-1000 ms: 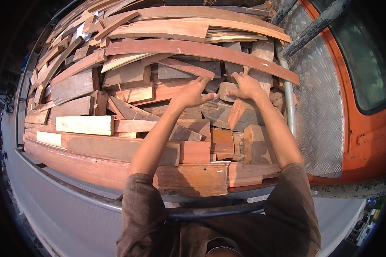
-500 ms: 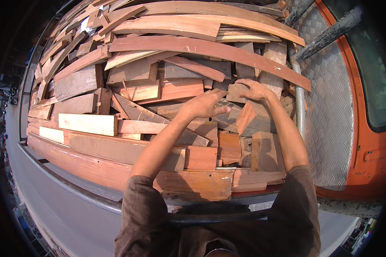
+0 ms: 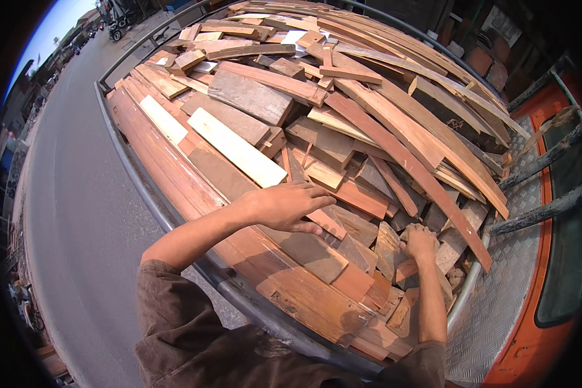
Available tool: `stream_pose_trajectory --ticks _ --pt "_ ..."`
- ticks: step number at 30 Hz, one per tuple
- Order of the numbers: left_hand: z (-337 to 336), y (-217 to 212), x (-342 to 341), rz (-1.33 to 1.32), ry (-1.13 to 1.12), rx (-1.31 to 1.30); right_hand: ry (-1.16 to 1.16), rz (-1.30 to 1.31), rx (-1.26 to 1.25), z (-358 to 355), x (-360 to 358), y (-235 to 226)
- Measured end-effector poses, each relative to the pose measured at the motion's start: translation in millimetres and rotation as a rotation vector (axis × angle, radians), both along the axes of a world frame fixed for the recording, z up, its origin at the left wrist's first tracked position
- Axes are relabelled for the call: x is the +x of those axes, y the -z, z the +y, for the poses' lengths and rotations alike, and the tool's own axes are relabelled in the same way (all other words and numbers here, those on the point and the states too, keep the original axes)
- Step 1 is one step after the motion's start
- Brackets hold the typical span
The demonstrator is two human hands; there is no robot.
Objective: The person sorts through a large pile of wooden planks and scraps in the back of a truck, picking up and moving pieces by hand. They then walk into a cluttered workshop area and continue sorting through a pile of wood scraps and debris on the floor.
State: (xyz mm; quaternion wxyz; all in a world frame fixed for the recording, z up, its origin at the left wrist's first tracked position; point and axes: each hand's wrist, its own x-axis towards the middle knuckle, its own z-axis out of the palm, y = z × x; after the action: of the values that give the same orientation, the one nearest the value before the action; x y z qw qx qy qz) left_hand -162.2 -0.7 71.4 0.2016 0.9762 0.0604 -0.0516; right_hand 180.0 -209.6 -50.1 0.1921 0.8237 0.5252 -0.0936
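Observation:
My left hand (image 3: 288,205) hovers, palm down and fingers stretched out, over the near side of a heap of sawn timber offcuts. It holds nothing. Close by lies a pale, bright plank piece (image 3: 237,147). Further right, my right hand (image 3: 421,243) is lowered among the offcuts with its fingers bent. Its thumb lies against a short wooden block (image 3: 388,249) with a light grain; the fingertips are partly hidden. A long, curved reddish board (image 3: 410,161) crosses the pile beyond this hand.
A metal rail (image 3: 150,200) borders the truck bed on the left, with a grey road (image 3: 87,194) beyond. At right are dark metal bars (image 3: 540,212), a tread-plate surface (image 3: 498,291) and an orange cab (image 3: 524,349). More boards are heaped toward the far end.
The view has swung leftward, bringing the road into sight. My right hand's fingers, spread over a block before, are now bent beside one. My left hand stays outstretched over the heap.

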Motion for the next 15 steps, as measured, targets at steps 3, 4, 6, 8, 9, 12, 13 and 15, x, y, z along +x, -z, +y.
stream_pose_trajectory --ticks 3,4,6,8,9,12,13,15 --pt "14 -30 -98 -0.079 -0.318 0.048 0.038 0.324 0.081 16 -30 -47" --pt "17 -32 -131 -0.076 -0.414 0.049 0.014 0.356 0.105 23 -38 -55" --pt "20 -31 -194 -0.066 -0.608 0.03 -0.034 0.423 0.132 35 -53 -67" --pt "32 -21 -244 -0.063 -0.716 -0.019 -0.101 0.393 0.157 52 -84 -85" --pt "42 -14 -267 -0.07 -0.771 -0.039 -0.138 0.372 0.176 65 -101 -98" --pt "73 2 -314 -0.122 -0.787 0.037 -0.162 0.44 0.161 121 -176 -142" --pt "88 6 -328 -0.164 -0.755 0.01 -0.192 0.476 0.157 145 -202 -154" --pt "123 2 -358 -0.275 -0.682 -0.028 -0.32 0.506 0.246 192 -244 -151"
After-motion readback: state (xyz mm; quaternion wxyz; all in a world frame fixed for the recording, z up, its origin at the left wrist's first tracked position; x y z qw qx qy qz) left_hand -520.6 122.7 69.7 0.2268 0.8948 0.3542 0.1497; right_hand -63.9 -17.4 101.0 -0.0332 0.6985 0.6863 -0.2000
